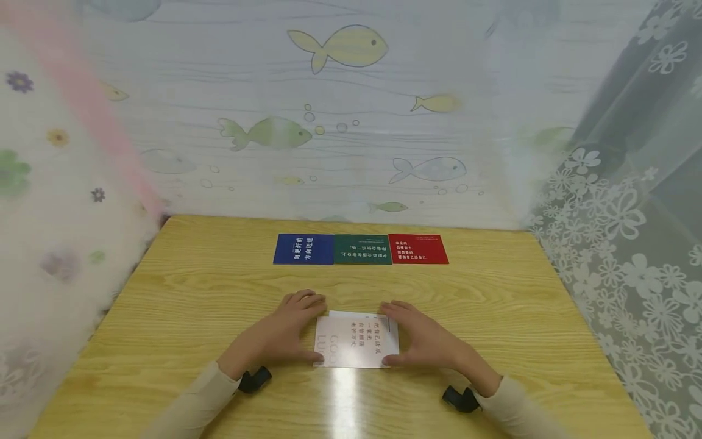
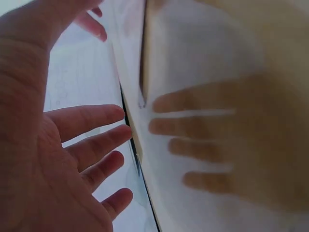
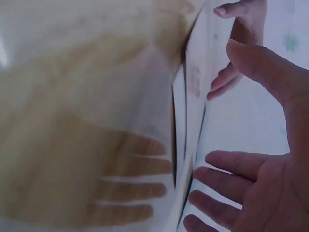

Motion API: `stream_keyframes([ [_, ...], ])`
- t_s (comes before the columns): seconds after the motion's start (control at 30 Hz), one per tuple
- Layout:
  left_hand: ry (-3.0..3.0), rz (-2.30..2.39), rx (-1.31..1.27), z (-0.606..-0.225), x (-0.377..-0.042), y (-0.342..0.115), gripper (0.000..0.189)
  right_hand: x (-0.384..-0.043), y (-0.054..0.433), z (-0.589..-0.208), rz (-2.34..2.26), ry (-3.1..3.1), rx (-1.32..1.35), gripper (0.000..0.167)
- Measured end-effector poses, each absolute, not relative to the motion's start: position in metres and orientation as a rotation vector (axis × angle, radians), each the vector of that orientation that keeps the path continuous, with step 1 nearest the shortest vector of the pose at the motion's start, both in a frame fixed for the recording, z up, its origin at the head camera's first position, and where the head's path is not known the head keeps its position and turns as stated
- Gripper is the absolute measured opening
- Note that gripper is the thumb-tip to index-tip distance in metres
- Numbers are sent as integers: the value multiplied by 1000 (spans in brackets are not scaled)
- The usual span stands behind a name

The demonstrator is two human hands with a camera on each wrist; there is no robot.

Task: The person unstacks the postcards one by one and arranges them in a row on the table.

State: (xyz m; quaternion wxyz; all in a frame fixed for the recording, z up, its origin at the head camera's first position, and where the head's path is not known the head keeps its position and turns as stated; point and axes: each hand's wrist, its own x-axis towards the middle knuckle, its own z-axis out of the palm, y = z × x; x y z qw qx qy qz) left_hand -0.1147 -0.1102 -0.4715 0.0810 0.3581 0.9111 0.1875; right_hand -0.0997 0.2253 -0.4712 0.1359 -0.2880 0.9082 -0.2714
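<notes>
A pale pink card (image 1: 342, 344) with dark lettering lies in front of me on the table, and the edge of a white card (image 1: 342, 314) peeks out beneath it at the back. Around its left end are the thumb and fingers of my left hand (image 1: 290, 329), fingertips right at the edges. My right hand (image 1: 425, 338) frames the other end the same way, thumb near the front corner. Both wrist views show straight, spread fingers, on the left hand (image 2: 82, 150) and the right hand (image 3: 246, 179). A gap shows between the stacked cards (image 3: 195, 72) in the right wrist view.
Farther back, a blue card (image 1: 285, 250), a green card (image 1: 351, 242) and a red card (image 1: 433, 247) lie in a row, edge to edge. The glossy wood-grain table (image 1: 219, 268) ends at a fish-print curtain (image 1: 351, 110); flowered lace (image 1: 614, 280) hangs on the right.
</notes>
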Motion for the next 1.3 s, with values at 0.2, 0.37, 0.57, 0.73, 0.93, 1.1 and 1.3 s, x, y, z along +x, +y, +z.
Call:
stream_keyframes([
  [0.2,2715,602,1012,-472,-101,-117,102,-91,220,-473,-666,2652,-882,99],
  [0.37,2742,605,1003,-478,-98,-118,97,-90,222,-478,-605,2697,-908,98],
  [0.57,2794,618,1068,-479,-95,-115,87,-90,225,-479,-607,2699,-899,94],
  [0.73,2817,561,1085,-478,-93,-114,85,-89,226,-477,-626,2701,-900,94],
  [0.93,2851,529,1123,-477,-94,-112,88,-88,225,-475,-610,2713,-905,96],
  [1.1,2865,556,1143,-476,-95,-113,90,-88,225,-476,-586,2731,-914,96],
  [1.3,2903,702,1143,-476,-95,-115,91,-88,226,-476,-581,2798,-900,99],
])
